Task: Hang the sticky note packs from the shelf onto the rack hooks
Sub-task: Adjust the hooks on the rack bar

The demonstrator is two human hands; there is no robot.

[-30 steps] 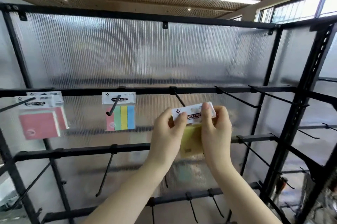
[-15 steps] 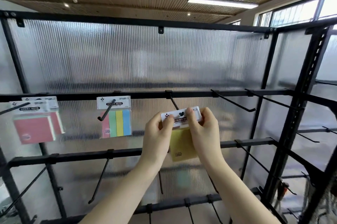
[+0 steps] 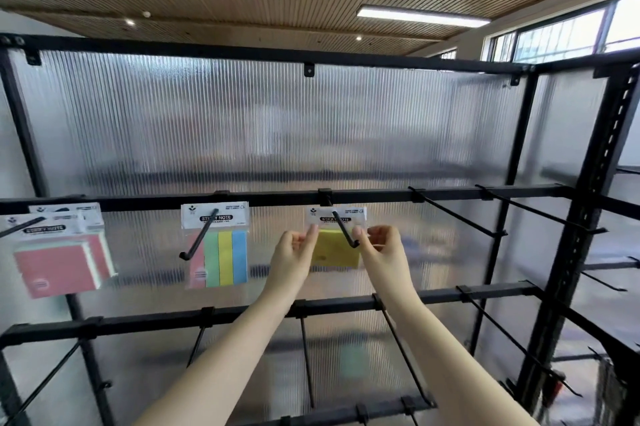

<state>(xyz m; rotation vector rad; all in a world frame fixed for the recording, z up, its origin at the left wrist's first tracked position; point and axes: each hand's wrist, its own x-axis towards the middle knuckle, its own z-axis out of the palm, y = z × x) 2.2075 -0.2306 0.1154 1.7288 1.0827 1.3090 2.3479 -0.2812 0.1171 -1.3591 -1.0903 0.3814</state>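
Now I see the yellow sticky note pack (image 3: pixel 335 248) hanging on a black hook (image 3: pixel 343 229) under the top bar of the rack (image 3: pixel 450 196). The hook pokes out through the pack's white card. My left hand (image 3: pixel 294 250) is at the pack's left edge, fingers loosely curled, one fingertip touching the card. My right hand (image 3: pixel 382 245) is at the right edge, fingers curled near the hook's tip; I cannot tell if it pinches the pack. To the left, a striped pack (image 3: pixel 221 252) hangs on its own hook, and pink packs (image 3: pixel 59 262) hang farther left
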